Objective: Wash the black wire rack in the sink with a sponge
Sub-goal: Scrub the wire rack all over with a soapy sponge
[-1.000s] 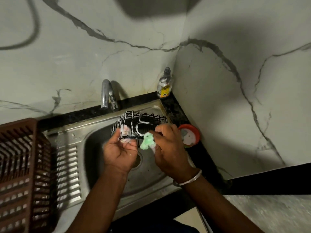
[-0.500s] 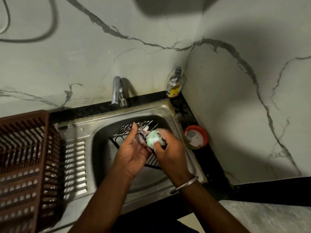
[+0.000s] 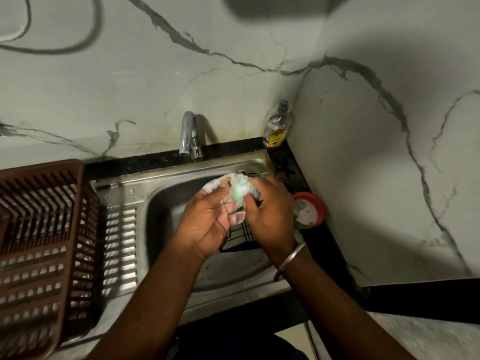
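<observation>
Hands, two of them, meet over the one steel sink [image 3: 155, 184]. The left hand [image 3: 207, 219] holds the single black wire rack [image 3: 241, 236] above the basin, foamy fingers curled round its wires. The right hand [image 3: 270, 211] pinches one green sponge [image 3: 240, 190] against the rack's upper part. One tap [image 3: 188, 133], one bottle [image 3: 276, 126] and one red tub [image 3: 310, 210] stand nearby. One brown crate [image 3: 39, 229] sits left.

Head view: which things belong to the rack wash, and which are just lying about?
In the job: black wire rack, gripped by the left hand; green sponge, in the right hand; sink.
Lying about: brown basket; clear bottle; red tub; tap, no water seen.
</observation>
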